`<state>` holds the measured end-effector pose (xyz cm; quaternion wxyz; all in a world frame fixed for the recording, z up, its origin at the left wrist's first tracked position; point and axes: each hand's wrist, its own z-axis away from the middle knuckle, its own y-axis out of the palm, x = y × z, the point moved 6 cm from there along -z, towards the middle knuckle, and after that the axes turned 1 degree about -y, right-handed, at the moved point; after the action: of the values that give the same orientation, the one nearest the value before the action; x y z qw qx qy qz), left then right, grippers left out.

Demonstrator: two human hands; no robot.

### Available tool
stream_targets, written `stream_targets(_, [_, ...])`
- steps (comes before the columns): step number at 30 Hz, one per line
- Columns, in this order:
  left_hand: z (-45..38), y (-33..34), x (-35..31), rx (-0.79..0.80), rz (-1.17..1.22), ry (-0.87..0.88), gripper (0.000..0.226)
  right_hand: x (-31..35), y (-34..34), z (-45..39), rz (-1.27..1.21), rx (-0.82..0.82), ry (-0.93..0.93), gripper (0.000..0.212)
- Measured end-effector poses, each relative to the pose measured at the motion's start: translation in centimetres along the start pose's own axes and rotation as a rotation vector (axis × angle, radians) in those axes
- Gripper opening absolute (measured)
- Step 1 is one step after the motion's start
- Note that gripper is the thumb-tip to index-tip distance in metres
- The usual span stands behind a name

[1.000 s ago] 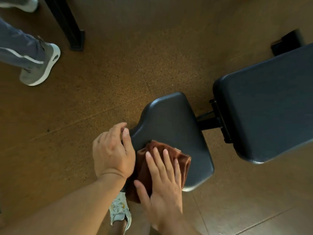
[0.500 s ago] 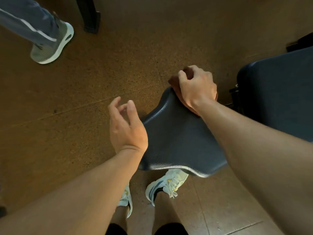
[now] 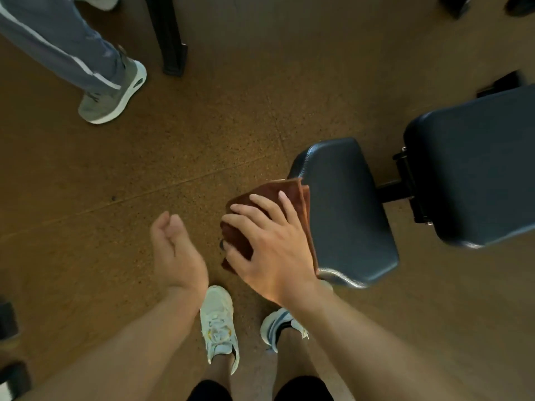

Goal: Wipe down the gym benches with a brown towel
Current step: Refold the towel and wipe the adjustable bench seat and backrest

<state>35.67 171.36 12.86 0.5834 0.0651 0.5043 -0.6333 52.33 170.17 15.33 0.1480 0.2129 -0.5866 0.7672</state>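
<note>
A dark padded bench seat (image 3: 350,204) stands at centre right, joined by a black bracket to the larger back pad (image 3: 474,166) on the right. A folded brown towel (image 3: 278,192) lies over the seat's left edge. My right hand (image 3: 269,244) lies flat on the towel with fingers spread and presses it against the pad; the thumb reaches under the towel's lower edge. My left hand (image 3: 176,253) hangs free to the left of the seat, fingers loosely curled, holding nothing.
Another person's grey shoe (image 3: 113,96) and trouser leg stand at the upper left, beside a black equipment post (image 3: 170,36). My own white shoes (image 3: 220,325) are below the seat on the brown speckled floor. Dark objects sit at the left edge and top right.
My right hand has pulled the towel from the seat's far end back to its near left edge. My left hand has drifted away from the seat. The view has shifted left.
</note>
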Motion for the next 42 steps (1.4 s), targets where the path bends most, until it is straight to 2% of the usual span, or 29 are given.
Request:
stream_targets(2, [0.2,1.0,-2.5,0.07,-0.035,0.086,0.05,-0.1,0.8,2.8,-0.073,-0.095,0.158,0.054])
stream_targets(7, [1.9,7.6,-8.5,0.365,-0.184,0.345,0.053,-7.2,1.6,7.9,-0.289,-0.259,0.927,0.068])
stream_targets(9, [2.1,10.7,-9.2,0.436,-0.34,0.396,0.058,-10.5,1.3,8.4,-0.318,-0.256,1.081,0.068])
stream_targets(11, [2.8,13.2,-8.9,0.463,-0.582,0.424,0.064,-14.0,0.6,8.0,-0.308,-0.241,1.131,0.067])
stream_targets(14, [3.6,14.1,-8.6,0.362,-0.841,0.519,0.065,-19.1,-0.7,6.9,-0.327,-0.231,1.178,0.067])
stream_targets(17, [3.7,14.5,-8.4,0.338,-0.906,0.567,0.067,-20.1,-0.8,7.8,-0.327,-0.231,1.221,0.067])
stream_targets(20, [3.5,14.6,-8.4,0.344,-0.921,0.554,0.069,-14.0,0.6,9.8,-0.328,-0.249,1.188,0.067])
stream_targets(23, [3.5,14.8,-8.5,0.329,-0.96,0.56,0.07,-9.3,1.9,10.1,-0.279,-0.129,1.066,0.067])
stream_targets(25, [3.8,14.8,-8.7,0.334,-0.968,0.552,0.07,-10.7,1.5,9.2,-0.266,-0.087,1.032,0.067])
stream_targets(29, [3.8,14.6,-8.6,0.322,-0.979,0.526,0.07,-18.0,-0.9,5.8,-0.294,-0.136,1.016,0.067])
stream_targets(33, [3.8,14.8,-8.6,0.324,-0.977,0.491,0.069,-21.8,-1.7,5.3,-0.367,-0.243,1.184,0.067])
stream_targets(35, [3.9,14.8,-8.7,0.318,-0.984,0.495,0.068,-21.2,-1.2,8.5,-0.404,-0.337,1.386,0.066])
stream_targets(39, [4.3,14.9,-9.1,0.316,-0.969,0.526,0.068,-15.9,2.9,15.0,-0.989,-0.72,1.903,0.064])
stream_targets(40, [4.4,14.9,-9.2,0.32,-0.961,0.534,0.067,-14.3,3.8,15.0,-1.06,-0.773,1.95,0.065])
stream_targets(42, [4.5,14.9,-9.3,0.334,-0.939,0.543,0.063,-12.0,4.1,13.8,-1.012,-0.83,1.903,0.068])
